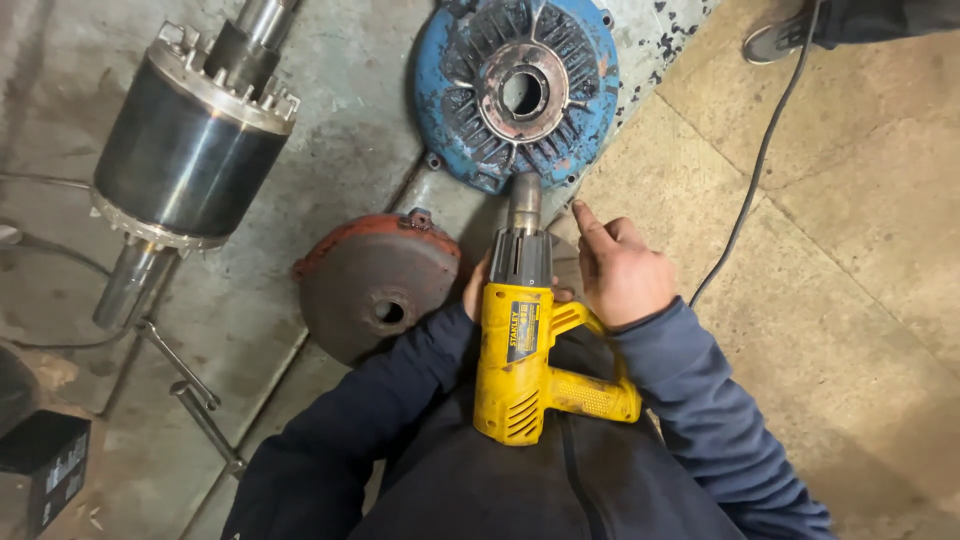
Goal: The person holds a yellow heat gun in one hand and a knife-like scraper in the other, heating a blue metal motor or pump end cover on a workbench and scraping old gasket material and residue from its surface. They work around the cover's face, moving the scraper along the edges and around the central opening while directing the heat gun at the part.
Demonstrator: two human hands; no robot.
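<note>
I see one yellow plastic heat gun [525, 350] at frame centre, its metal nozzle toward one ribbed blue end cover [515, 90]. My left hand [478, 285] grips its barrel; my right hand [620, 270] points, fingers loose. One rusty red cover [375, 280] lies left.

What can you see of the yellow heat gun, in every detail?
The heat gun has a yellow plastic body with vent slots, a black front collar and a grey metal nozzle aimed at the blue motor cover. Its handle juts to the right. It rests on the person's lap; the left hand touches its front.
</note>
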